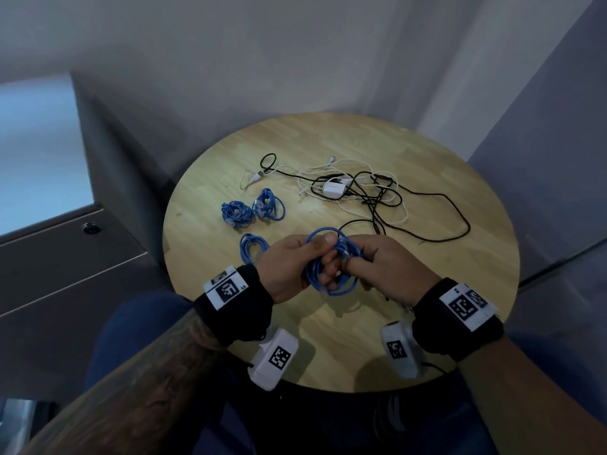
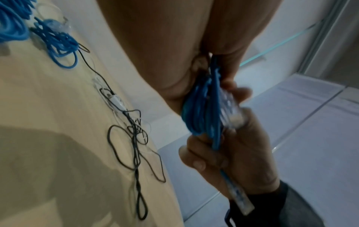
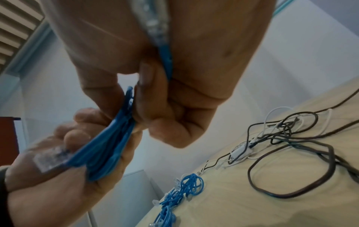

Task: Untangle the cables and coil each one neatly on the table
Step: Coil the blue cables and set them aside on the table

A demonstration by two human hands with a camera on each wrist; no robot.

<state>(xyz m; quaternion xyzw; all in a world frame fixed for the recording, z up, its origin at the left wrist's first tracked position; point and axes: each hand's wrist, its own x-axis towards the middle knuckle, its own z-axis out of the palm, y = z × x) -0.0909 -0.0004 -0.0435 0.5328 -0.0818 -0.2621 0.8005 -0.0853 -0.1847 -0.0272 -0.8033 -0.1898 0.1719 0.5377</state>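
Both hands hold one blue cable coil [image 1: 331,274] above the near middle of the round wooden table [image 1: 328,136]. My left hand [image 1: 323,257] grips the coil's left side, thumb on top. My right hand [image 1: 348,262] pinches its right side. In the left wrist view the blue coil [image 2: 200,110] has a clear plug [image 2: 233,113] against the right hand's fingers [image 2: 204,161]. In the right wrist view a second clear plug [image 3: 52,159] lies on the left palm [image 3: 48,192]. Three coiled blue cables [image 1: 237,214] [image 1: 268,205] [image 1: 253,247] lie on the table's left.
A tangle of black and white cables [image 1: 368,195] with a white charger [image 1: 333,188] spreads over the far right of the table. Grey walls stand close behind the table, and a grey cabinet [image 1: 65,257] is to the left.
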